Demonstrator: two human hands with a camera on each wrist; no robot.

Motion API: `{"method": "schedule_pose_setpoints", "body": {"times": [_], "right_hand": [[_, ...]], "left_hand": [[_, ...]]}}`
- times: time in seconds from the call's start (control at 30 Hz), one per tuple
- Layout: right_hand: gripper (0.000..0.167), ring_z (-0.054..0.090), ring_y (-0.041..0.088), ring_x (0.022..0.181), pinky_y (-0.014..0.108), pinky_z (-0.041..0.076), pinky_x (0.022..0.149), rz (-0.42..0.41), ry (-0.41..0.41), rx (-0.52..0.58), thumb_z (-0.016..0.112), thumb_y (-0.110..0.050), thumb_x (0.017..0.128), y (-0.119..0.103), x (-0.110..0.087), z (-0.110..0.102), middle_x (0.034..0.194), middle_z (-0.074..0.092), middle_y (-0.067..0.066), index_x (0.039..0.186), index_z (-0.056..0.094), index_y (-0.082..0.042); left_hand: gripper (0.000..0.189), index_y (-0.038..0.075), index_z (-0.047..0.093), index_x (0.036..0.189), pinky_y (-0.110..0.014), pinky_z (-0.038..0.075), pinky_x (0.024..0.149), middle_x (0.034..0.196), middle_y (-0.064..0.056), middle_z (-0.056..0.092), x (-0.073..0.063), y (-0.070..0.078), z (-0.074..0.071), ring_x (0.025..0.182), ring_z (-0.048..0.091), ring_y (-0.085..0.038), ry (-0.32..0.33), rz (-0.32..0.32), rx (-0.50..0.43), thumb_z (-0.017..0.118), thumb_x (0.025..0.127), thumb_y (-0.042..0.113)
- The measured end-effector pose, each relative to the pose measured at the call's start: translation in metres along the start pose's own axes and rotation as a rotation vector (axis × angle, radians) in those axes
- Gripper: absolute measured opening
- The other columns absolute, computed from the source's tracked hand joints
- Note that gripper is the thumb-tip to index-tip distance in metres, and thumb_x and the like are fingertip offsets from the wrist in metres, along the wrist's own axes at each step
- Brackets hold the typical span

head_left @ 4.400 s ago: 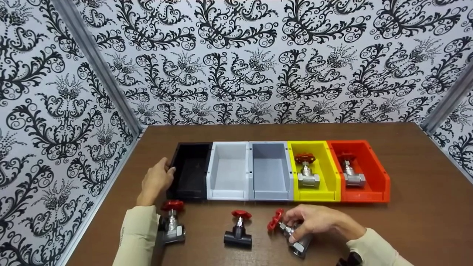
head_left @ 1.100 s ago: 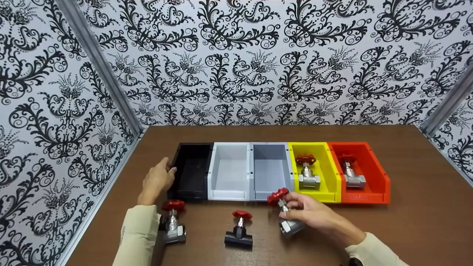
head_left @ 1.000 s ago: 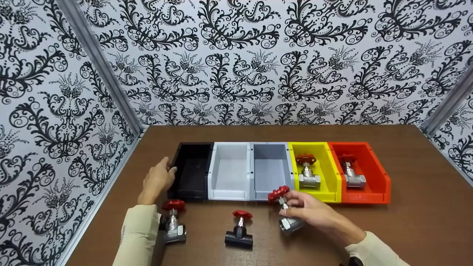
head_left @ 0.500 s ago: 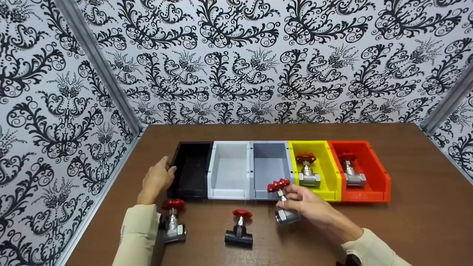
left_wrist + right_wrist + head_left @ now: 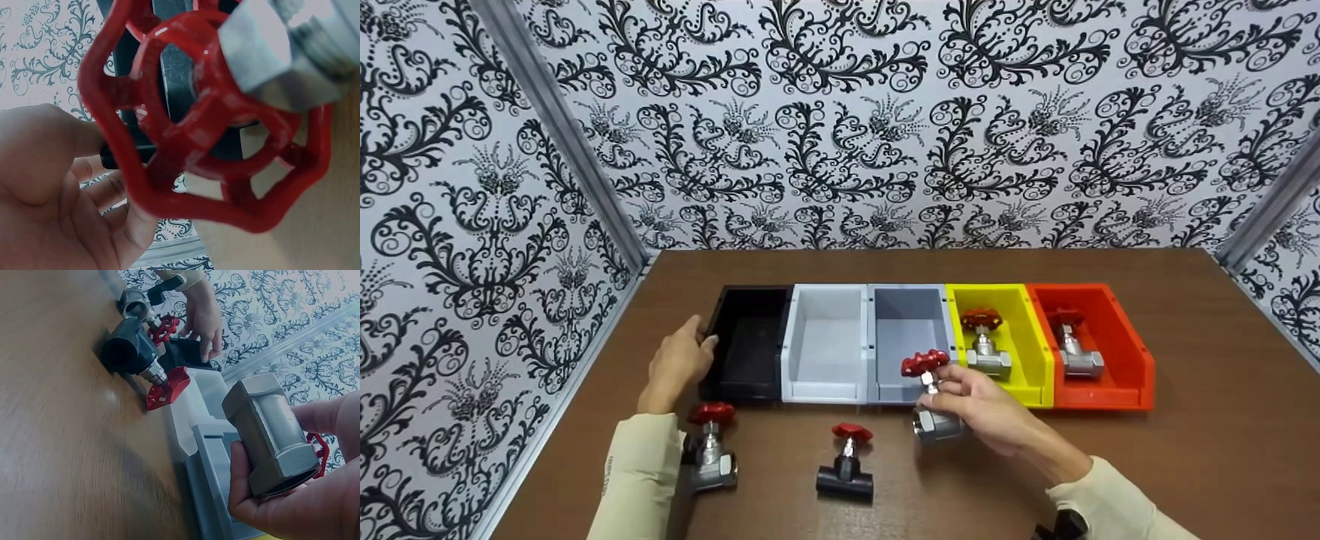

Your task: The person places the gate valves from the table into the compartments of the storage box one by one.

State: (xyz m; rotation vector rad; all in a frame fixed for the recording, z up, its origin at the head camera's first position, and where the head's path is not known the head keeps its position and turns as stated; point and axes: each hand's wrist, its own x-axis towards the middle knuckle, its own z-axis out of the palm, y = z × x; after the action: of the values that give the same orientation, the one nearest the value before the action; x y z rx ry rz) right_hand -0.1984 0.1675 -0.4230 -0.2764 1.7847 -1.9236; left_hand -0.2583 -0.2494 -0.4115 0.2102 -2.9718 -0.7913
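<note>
My right hand (image 5: pixel 986 409) grips a steel gate valve (image 5: pixel 937 424) with a red handwheel, held above the table at the front of the grey bin (image 5: pixel 910 394). In the right wrist view, the hexagonal-ended body of this valve (image 5: pixel 273 436) lies between thumb and fingers. My left hand (image 5: pixel 679 367) pinches the left wall of the black bin (image 5: pixel 746 360). Before the black bin stands another metal valve (image 5: pixel 712 457), whose red handwheel (image 5: pixel 197 112) fills much of the left wrist view. A black tee-shaped valve (image 5: pixel 845 476) with a red handle stands right of it.
A white bin (image 5: pixel 825 393) sits between the black and grey ones. The yellow bin (image 5: pixel 1035 367) and the red bin (image 5: pixel 1136 375) on the right each hold a steel valve with a red handwheel. Patterned walls (image 5: pixel 885 150) rise behind and left of the brown table (image 5: pixel 1222 337).
My right hand has lifted the steel valve off the table, turned it more upright, and brought it forward and slightly left to the grey bin's front. My left hand has stayed put.
</note>
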Motion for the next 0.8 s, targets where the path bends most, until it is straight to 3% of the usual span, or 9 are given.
{"method": "schedule_pose_setpoints", "body": {"times": [0.13,0.57,0.8], "right_hand": [[0.067,0.067,0.022,0.097,0.031,0.055,0.086,-0.006,0.009,-0.009,0.06,-0.008,0.095,-0.002,0.001,-0.001,0.117,0.061,0.026,0.14,0.017,0.017],[0.073,0.064,0.019,0.106,0.029,0.047,0.101,-0.024,0.089,-0.053,0.058,-0.011,0.098,-0.009,0.004,0.001,0.125,0.059,0.027,0.146,0.012,0.017],[0.07,0.067,0.016,0.095,0.027,0.053,0.089,-0.022,0.114,0.0,0.059,-0.01,0.097,-0.013,0.006,0.003,0.116,0.064,0.019,0.144,0.015,0.016]], "left_hand": [[0.023,0.008,0.055,0.115,-0.059,0.047,0.079,0.108,-0.017,0.068,0.0,0.0,0.0,0.101,0.063,-0.042,0.001,-0.004,-0.002,0.054,0.1,0.025],[0.025,0.007,0.054,0.119,-0.059,0.047,0.08,0.112,-0.017,0.067,0.0,0.0,-0.001,0.103,0.063,-0.043,-0.015,-0.013,0.002,0.052,0.101,0.025],[0.028,0.007,0.053,0.121,-0.059,0.047,0.081,0.115,-0.018,0.066,0.001,0.0,-0.001,0.106,0.062,-0.042,-0.021,-0.013,0.001,0.051,0.101,0.026]]}}
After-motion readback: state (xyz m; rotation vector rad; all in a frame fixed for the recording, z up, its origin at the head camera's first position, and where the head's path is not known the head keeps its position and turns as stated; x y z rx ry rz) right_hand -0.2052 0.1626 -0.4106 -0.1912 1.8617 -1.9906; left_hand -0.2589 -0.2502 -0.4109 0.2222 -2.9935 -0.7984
